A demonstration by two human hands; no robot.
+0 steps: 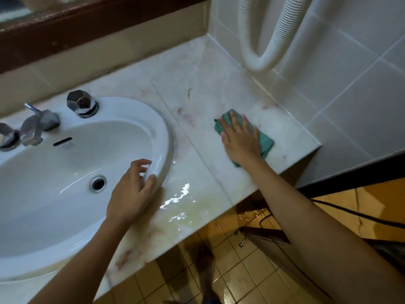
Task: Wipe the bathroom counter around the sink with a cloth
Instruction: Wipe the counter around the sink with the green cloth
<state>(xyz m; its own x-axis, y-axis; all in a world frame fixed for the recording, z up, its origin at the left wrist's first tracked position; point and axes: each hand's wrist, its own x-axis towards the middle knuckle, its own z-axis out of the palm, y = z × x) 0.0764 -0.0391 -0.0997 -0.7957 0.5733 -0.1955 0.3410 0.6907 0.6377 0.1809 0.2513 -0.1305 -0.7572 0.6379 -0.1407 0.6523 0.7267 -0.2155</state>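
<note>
Right hand (pixel 240 140) flat — pressing green cloth (pixel 266 140) on counter (pixel 197 88), left hand (pixel 131 191) open, seemingly resting on sink (pixel 162 132) rim

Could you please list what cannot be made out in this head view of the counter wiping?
- Green cloth: its middle, covered by the flat right hand.
- White oval sink: left part, cut off by the frame edge.
- Chrome tap: left handle cut off at the edge.
- White ribbed hose: upper ends, beyond the top edge.
- Left hand palm: turned away, resting on the sink rim.
</note>
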